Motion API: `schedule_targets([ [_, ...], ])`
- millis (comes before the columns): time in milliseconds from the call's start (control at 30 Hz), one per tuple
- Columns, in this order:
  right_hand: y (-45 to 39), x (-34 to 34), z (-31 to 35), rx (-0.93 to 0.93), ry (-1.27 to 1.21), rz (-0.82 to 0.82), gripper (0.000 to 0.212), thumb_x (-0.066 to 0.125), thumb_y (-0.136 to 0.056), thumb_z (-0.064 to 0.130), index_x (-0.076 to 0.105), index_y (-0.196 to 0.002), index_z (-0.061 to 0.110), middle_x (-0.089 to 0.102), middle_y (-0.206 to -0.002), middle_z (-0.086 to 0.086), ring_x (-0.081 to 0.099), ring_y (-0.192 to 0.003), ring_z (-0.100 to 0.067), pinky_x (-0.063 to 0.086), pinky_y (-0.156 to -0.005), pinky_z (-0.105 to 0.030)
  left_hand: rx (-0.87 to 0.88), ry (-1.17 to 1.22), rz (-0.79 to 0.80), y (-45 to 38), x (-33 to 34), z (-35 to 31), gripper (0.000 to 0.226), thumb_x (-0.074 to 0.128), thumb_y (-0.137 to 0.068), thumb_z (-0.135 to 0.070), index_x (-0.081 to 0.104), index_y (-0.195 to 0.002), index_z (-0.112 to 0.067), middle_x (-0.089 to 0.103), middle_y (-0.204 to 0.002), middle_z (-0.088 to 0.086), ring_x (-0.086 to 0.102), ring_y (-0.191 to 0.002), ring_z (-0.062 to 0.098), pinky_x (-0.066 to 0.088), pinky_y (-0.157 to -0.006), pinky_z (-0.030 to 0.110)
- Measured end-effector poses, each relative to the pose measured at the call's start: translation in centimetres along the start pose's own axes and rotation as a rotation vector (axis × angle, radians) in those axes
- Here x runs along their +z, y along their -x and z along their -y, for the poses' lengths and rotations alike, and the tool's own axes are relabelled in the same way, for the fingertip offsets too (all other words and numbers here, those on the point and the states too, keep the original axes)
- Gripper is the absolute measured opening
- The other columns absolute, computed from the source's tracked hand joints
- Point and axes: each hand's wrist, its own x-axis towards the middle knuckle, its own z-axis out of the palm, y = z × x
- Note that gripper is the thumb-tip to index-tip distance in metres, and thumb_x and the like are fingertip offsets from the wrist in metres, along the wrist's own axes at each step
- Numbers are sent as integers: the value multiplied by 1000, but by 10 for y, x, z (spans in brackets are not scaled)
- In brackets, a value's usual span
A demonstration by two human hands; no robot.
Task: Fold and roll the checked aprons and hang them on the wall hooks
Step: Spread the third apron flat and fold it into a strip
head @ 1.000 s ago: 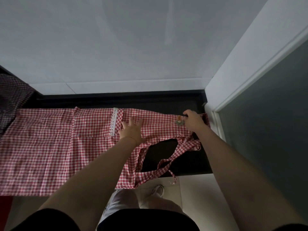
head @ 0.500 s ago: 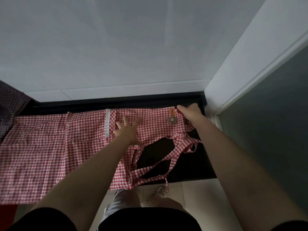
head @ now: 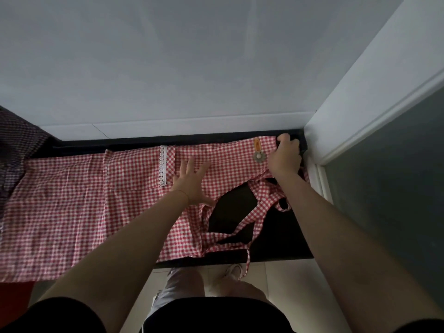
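A red-and-white checked apron (head: pixel 72 212) lies spread along a black counter (head: pixel 276 231), with a lace-trimmed pocket edge near its middle and an orange tag with a flower button near its right end. My left hand (head: pixel 192 183) presses flat on the cloth, fingers spread. At the far right corner my right hand (head: pixel 284 155) grips the apron's top edge. The neck strap and ties (head: pixel 242 236) lie in loose loops near the counter's front edge, one tie hanging over it.
A dark checked cloth (head: pixel 14 150) lies at the far left of the counter. A grey wall (head: pixel 192 68) rises behind it, and a white door frame (head: pixel 360 92) bounds the right end. My legs and a shoe show on the pale floor below.
My right hand has carried the apron's right end farther back and right, pulling the cloth straighter along the counter. My left hand stays flat on the cloth.
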Motion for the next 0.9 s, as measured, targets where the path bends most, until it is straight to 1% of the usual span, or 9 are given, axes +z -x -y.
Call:
schedule_targets([
  [100,8,0,3,-247,116,-68,18,60,-89,6,57,-106,10,56,-106,-12,55,-95,-29,47,-75,-40,7,-92,-164,14,9,-5,81,76,-71,-61,41,-135,-26,39,-140,10,41,-128,27,45,-104,48],
  [200,21,11,6,-411,101,240,5,58,-91,13,58,-86,14,59,-84,-2,59,-79,-22,38,-57,-28,0,-126,-30,22,14,-12,44,63,-87,-54,57,-114,-19,59,-117,3,58,-103,21,51,-79,34],
  [300,32,21,2,-459,213,447,8,63,-89,19,56,-87,19,56,-87,1,56,-82,-18,37,-63,-26,-3,-162,47,26,14,-21,36,53,-95,-44,60,-115,-16,63,-118,5,61,-107,24,46,-77,35],
  [467,31,19,-9,-450,58,397,14,57,-92,13,63,-103,16,58,-102,1,56,-97,-18,42,-77,-28,62,-81,75,28,15,-35,40,47,-97,-45,71,-109,-15,67,-111,3,62,-106,24,51,-81,35],
  [567,35,5,-18,-292,22,113,21,56,-88,3,59,-108,8,56,-109,-10,53,-103,-26,46,-79,-35,-35,40,-204,25,19,-36,33,51,-96,-39,60,-117,-14,55,-126,9,52,-114,24,46,-82,35],
  [633,35,-2,-26,-181,44,27,34,62,-85,10,52,-118,5,51,-120,-17,48,-113,-33,44,-88,-40,-30,-40,-200,21,23,-33,65,61,-89,-53,37,-142,-25,32,-148,14,35,-134,33,42,-100,47],
  [700,34,-6,-34,-50,88,199,66,74,-81,31,41,-133,5,47,-131,-17,44,-123,-35,42,-96,-44,-35,-100,-66,17,25,-32,94,63,-83,-65,12,-155,-34,7,-162,16,15,-146,43,30,-111,57],
  [767,35,-7,-37,-8,140,376,86,79,-75,47,36,-138,7,47,-137,-15,44,-129,-35,40,-104,-50,-43,-116,-22,12,26,-32,101,62,-81,-69,4,-157,-35,-1,-164,16,5,-148,47,26,-113,61],
  [900,36,-5,-34,46,329,474,52,64,-91,42,51,-129,10,55,-134,-13,48,-129,-34,31,-113,-48,-82,-70,17,9,20,-27,99,55,-84,-71,0,-157,-35,-8,-164,16,-2,-148,48,23,-114,63],
])
